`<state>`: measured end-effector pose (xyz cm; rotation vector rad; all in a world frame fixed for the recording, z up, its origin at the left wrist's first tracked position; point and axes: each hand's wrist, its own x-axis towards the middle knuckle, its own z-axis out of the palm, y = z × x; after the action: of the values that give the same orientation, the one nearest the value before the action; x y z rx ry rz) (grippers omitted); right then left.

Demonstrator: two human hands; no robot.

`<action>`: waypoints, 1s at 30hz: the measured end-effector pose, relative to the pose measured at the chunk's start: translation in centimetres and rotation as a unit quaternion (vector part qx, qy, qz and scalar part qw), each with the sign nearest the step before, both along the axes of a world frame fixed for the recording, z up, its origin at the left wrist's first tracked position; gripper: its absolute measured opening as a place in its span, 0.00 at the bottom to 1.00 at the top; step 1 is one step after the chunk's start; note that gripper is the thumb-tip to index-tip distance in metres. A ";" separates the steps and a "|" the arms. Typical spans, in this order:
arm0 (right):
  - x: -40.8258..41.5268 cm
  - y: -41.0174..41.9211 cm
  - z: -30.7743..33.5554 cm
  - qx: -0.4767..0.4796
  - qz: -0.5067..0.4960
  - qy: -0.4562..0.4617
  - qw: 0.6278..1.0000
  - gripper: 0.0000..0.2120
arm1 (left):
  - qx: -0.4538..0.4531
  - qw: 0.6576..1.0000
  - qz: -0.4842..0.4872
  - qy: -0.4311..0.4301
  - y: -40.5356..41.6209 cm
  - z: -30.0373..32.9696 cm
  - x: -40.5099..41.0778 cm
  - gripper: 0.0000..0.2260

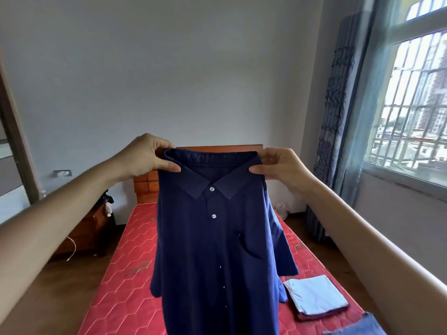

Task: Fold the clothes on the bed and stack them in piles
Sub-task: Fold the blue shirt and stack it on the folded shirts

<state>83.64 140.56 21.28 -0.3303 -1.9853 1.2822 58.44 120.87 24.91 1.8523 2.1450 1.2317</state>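
Note:
A navy button-up shirt (215,250) hangs in the air over the bed, front toward me, collar on top. My left hand (147,154) pinches its left shoulder beside the collar. My right hand (278,165) pinches the right shoulder in the same way. The shirt's hem runs out of the bottom of the view. On the red mattress (135,274) to the right lies a pile with a folded light blue garment (314,294) on top of a dark red one (321,315). A blue denim piece (360,326) shows at the bottom right edge.
A wooden headboard (147,187) stands at the far end of the bed against a grey wall. A brown bedside cabinet (87,230) with dark items on it is on the left. A barred window (416,105) and curtain (336,131) fill the right side.

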 end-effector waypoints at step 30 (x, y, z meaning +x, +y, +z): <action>-3.5 -3.1 -4.4 0.077 -0.088 -0.031 0.993 0.22 | 0.168 0.889 -0.018 -0.426 8.0 -7.9 11.2 0.08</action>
<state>80.13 137.49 16.89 -0.4630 -2.0427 1.0147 69.63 128.89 17.03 1.0464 1.4578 2.0005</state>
